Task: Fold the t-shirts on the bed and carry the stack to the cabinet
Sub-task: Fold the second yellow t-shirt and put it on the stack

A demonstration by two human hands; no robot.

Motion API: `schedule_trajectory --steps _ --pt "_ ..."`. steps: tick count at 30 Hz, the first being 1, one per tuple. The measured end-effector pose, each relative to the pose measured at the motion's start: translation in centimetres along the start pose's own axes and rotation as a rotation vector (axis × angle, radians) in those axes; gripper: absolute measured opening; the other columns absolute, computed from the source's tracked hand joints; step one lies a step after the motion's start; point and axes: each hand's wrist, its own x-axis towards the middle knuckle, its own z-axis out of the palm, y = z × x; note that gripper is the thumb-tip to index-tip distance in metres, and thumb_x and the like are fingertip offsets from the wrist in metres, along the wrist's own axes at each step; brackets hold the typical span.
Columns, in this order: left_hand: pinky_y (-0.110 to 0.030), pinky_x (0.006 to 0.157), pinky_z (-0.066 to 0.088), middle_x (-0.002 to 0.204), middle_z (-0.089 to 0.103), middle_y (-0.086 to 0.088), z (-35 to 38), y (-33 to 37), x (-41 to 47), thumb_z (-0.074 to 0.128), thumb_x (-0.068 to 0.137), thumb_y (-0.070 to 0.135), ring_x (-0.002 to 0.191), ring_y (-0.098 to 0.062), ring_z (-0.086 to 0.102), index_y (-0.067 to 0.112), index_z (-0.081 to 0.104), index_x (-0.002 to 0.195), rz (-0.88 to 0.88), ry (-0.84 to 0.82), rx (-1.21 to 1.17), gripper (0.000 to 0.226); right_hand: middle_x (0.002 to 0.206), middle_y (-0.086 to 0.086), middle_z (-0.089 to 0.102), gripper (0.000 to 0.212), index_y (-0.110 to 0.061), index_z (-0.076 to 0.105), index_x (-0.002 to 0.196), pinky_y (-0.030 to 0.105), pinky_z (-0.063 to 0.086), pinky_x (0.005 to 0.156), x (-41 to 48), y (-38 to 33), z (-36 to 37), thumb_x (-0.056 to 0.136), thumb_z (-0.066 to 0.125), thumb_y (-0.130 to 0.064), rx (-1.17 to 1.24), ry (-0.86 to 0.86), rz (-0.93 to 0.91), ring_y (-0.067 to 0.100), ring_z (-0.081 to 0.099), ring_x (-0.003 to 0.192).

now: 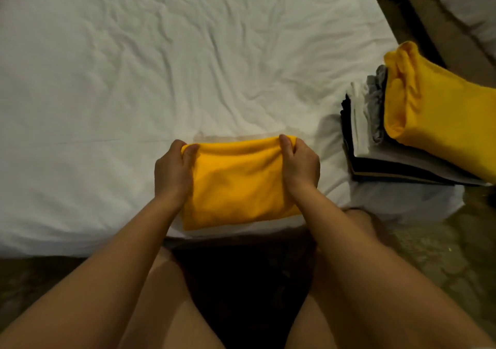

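From the head camera: grips a folded yellow t-shirt (236, 185) by its two far corners, left hand (173, 173) and right hand (300, 166) each curled round the cloth, at the near edge of the bed (134, 80). To the right on the bed sits a stack of folded t-shirts (389, 166) (another yellow one on top).

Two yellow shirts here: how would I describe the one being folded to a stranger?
Find the white bed, then its near edge. The yellow t-shirt there is held by the left hand and right hand; the other yellow shirt lies untouched on the stack at right.
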Motion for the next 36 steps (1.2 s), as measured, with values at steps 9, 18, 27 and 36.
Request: schedule_trajectory --steps 9,18,27,36 --pt "-0.035 0.079 0.039 0.117 0.052 -0.012 0.1 0.4 -1.3 0.04 0.096 0.041 0.1 -0.027 0.051 0.014 0.029 0.135 -0.185 -0.044 -0.112 0.049 0.12 0.007 0.059 0.047 -0.02 0.041 0.129 0.028 0.037 0.076 -0.3 1.5 -0.8 0.091 0.05 -0.046 0.201 -0.201 0.137 0.019 0.053 0.097" --pt "-0.063 0.094 0.035 0.138 0.048 -0.017 5.5 3.9 -8.0 0.036 0.08 0.029 0.126 -0.031 0.049 0.008 0.051 0.129 0.417 -0.026 0.501 0.055 0.15 0.002 0.035 0.068 -0.025 0.033 0.144 0.041 0.037 0.099 -5.1 0.8 0.5 0.08 0.056 -0.025 -0.249 0.117 -0.23 0.027 0.041 0.128" --pt "-0.063 0.101 0.026 0.147 0.039 -0.007 5.7 -2.7 -4.4 0.036 0.082 0.051 0.134 -0.029 0.038 0.028 0.047 0.135 0.337 -0.166 0.619 0.059 0.153 -0.006 0.03 0.065 -0.041 0.031 0.142 0.049 0.008 0.108 -3.5 2.9 4.9 0.083 0.025 -0.065 -0.62 -0.177 -0.413 0.025 0.024 0.142" --pt "-0.065 0.1 0.025 0.148 0.035 -0.013 4.9 -1.9 -5.6 0.034 0.085 0.049 0.136 -0.027 0.025 0.023 0.032 0.141 0.324 -0.005 0.532 0.062 0.158 0.002 0.014 0.068 -0.032 0.022 0.147 0.048 0.004 0.111 -4.2 1.8 3.0 0.086 0.026 -0.061 -0.586 -0.083 -0.395 0.026 0.015 0.144"
